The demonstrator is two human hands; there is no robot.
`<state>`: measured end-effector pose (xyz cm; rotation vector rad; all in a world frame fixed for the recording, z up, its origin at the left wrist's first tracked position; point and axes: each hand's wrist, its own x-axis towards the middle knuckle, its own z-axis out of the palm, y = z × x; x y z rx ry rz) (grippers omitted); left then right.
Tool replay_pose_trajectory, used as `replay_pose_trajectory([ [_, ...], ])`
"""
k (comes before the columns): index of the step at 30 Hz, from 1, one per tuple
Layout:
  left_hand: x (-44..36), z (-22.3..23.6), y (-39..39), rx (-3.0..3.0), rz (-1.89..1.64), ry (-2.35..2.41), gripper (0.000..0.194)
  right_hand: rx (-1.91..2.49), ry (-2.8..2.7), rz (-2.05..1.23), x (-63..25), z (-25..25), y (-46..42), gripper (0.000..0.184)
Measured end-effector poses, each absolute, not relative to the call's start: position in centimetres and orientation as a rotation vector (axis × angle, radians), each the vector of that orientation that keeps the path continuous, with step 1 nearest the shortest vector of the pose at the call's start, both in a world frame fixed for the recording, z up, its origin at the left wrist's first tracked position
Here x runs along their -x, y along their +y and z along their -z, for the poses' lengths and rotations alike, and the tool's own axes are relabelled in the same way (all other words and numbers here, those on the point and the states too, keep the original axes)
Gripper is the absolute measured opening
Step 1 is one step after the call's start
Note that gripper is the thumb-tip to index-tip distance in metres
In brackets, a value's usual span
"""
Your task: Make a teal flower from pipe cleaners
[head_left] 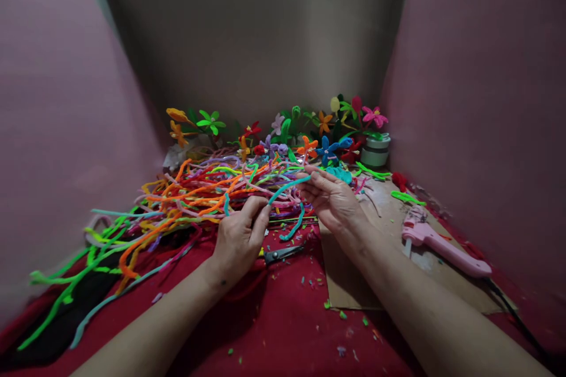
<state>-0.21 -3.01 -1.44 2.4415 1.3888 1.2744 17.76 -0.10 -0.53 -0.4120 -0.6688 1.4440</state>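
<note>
A turquoise pipe cleaner (287, 187) is stretched in a slight arc between my two hands. My left hand (241, 232) pinches its lower left end between thumb and forefinger, and a short turquoise tip sticks up beyond the knuckles. My right hand (331, 200) grips the upper right part between thumb and fingers. Below the right fingers hangs or lies another curved turquoise length (295, 225); whether it joins the held one I cannot tell. Under my hands are scissors (283, 254) with dark blades, their handle partly hidden behind the left hand.
A tangled heap of coloured pipe cleaners (190, 197) spreads to the left. Several finished fuzzy flowers (326, 150) stand along the back, near a small jar (375, 151). A pink glue gun (446, 247) with a cord rests on cardboard (354, 288). Scraps dot the red cloth (274, 330).
</note>
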Motion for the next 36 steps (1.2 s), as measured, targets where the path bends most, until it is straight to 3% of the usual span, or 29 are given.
replay_pose_trajectory([
  [10, 0.2, 1.5, -3.6, -2.748, -1.407, 1.020, 0.007, 0.391, -0.618, -1.525, -18.5, -1.5, -1.4, 0.009],
  [22, 0.5, 2.0, -3.5, -2.762, -1.353, 0.957, 0.015, 0.438, -0.280, -1.720, -18.5, -1.1, -2.5, 0.020],
  [29, 0.4, 2.1, -3.5, -2.761, -1.330, 0.905, 0.014, 0.331, -0.517, -1.708, -18.6, -1.6, -3.7, 0.007],
  [36, 0.3, 1.9, -3.9, -2.770, -1.289, 0.881, 0.010, 0.334, -0.640, -1.629, -19.0, -1.2, -3.8, 0.011],
])
